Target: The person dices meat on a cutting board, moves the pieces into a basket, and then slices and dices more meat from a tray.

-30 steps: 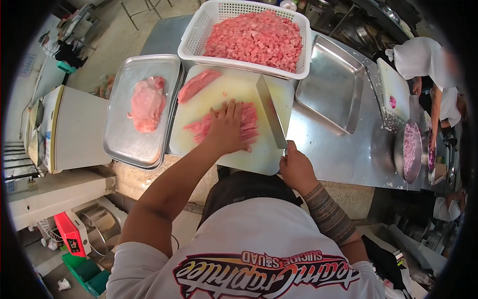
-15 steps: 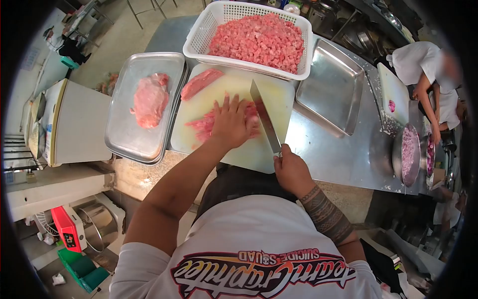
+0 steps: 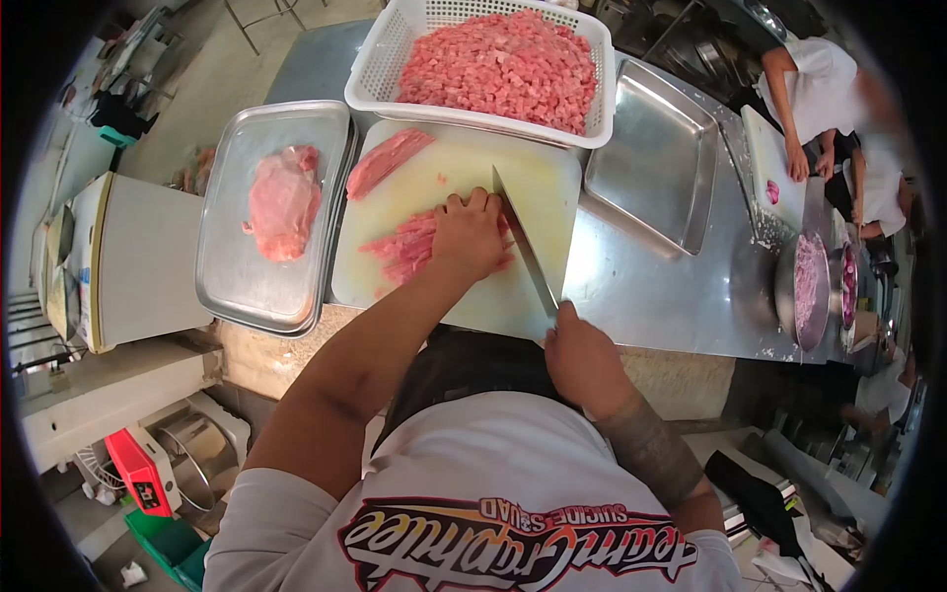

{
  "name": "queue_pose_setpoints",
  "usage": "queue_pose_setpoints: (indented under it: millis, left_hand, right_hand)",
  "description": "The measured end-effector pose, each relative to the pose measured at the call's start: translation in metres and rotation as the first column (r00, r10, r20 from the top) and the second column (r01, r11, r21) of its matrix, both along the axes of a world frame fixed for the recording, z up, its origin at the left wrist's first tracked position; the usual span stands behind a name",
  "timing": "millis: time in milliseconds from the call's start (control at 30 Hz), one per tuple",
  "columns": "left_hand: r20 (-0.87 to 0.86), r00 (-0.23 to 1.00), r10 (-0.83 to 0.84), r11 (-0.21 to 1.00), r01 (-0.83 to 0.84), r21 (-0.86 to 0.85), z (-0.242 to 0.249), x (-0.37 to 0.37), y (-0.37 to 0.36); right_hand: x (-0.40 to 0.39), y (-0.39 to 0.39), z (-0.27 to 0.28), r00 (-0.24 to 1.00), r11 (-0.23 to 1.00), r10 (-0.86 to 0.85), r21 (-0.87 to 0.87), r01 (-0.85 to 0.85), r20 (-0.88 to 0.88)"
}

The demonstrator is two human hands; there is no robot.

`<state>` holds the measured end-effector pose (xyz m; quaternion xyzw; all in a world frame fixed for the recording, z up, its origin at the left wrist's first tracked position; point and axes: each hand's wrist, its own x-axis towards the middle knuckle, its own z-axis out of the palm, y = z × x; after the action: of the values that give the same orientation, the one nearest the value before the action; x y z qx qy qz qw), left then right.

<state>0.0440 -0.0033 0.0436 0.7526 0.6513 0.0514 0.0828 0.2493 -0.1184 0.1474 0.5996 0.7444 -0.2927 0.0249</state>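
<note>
My right hand [image 3: 582,353] is wrapped round the handle of a kitchen knife [image 3: 525,242], whose blade points away from me over the cutting board [image 3: 538,187]. Close to the blade's left side, my left hand [image 3: 468,235] presses down on strips of raw meat [image 3: 402,249] with its fingers bent. The strips fan out to the left from under that palm, which hides part of them. A thicker slab of raw meat [image 3: 388,163] lies at the board's far left corner.
Beyond the board stands a white basket [image 3: 365,94] heaped with diced meat [image 3: 498,74]. To the left, a metal tray [image 3: 222,212] carries a large meat piece [image 3: 283,202]; another tray [image 3: 646,148] lies right. Further right, a person [image 3: 811,89] works by bowls of chopped onion [image 3: 809,291].
My left hand has shifted right, toward the blade, and its spread fingers have curled in on the strips. The knife stays in my right hand. The person at right has moved their hands over their board.
</note>
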Motion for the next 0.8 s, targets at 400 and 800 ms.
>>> queue_pose_setpoints:
  millis: [400,800]
  left_hand:
    - [0.042,0.999,-0.031,0.997,0.028,0.069,-0.022,-0.008,0.001]
    - [0.235,0.972,0.025,0.99,-0.058,0.132,-0.016,-0.029,-0.01]
  right_hand:
    - [-0.016,0.004,0.008,1.0,0.996,-0.004,0.085,0.002,0.024]
    - [-0.011,0.027,-0.049,0.993,0.99,-0.121,0.07,0.121,-0.006]
